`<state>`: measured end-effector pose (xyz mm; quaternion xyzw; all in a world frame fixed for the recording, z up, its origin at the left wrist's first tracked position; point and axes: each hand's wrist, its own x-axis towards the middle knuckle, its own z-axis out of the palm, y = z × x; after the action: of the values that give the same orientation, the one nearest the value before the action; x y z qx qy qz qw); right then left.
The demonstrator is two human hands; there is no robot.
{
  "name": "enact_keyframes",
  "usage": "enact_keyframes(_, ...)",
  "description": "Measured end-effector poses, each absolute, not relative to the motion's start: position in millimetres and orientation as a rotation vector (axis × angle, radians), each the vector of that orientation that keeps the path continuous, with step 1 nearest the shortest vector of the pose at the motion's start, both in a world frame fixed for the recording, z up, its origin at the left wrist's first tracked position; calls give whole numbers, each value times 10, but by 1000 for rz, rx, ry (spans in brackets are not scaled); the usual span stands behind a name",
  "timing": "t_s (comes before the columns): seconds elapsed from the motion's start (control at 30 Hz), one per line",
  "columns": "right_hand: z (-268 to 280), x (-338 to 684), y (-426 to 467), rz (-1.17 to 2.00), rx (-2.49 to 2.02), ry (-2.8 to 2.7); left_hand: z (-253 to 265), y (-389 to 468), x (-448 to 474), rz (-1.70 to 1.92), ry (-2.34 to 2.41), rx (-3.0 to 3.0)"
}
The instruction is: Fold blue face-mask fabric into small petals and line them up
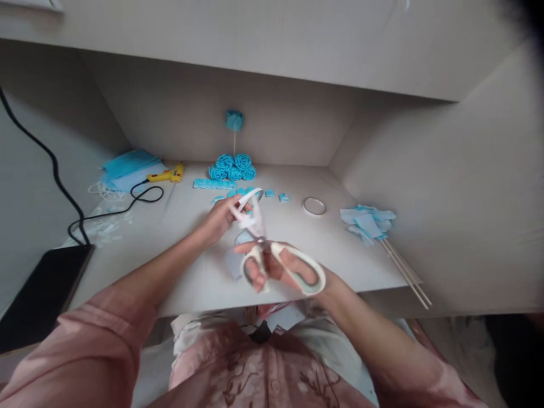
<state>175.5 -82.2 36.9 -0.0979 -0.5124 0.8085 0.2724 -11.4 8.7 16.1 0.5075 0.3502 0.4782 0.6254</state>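
Observation:
My right hand (278, 265) has its fingers through the handles of a pair of cream-handled scissors (317, 275). The scissor blades point up and away from me and look partly apart. Across from them, my left hand (221, 218) is closed on a thin white strip (251, 194), which curves up near the blades. Motion blur hides whether the blades touch the strip. Below the blades lies a pale, bluish sheet-like piece (234, 263), partly covered by my right hand. Small blue folded pieces (270, 194) lie in a row just beyond my hands.
Blue rolled roses (233, 167) are stacked at the back, a blue flower on a stick (234, 120) behind them. Leftward are a yellow glue gun (168, 173), its cord, face masks (131, 167) and a black phone-like slab (45, 289). A ring (314, 206) and stemmed pale-blue pieces (368, 222) lie right.

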Motion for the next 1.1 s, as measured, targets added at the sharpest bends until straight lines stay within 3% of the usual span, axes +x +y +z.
enact_keyframes(0.23,181,2282,-749,2075,-620,-1327,132,60,-99,1071,635,1183)
enact_keyframes(1.1,108,2216,-570,2093,-664,-1292,125,18,-54,907,560,1284)
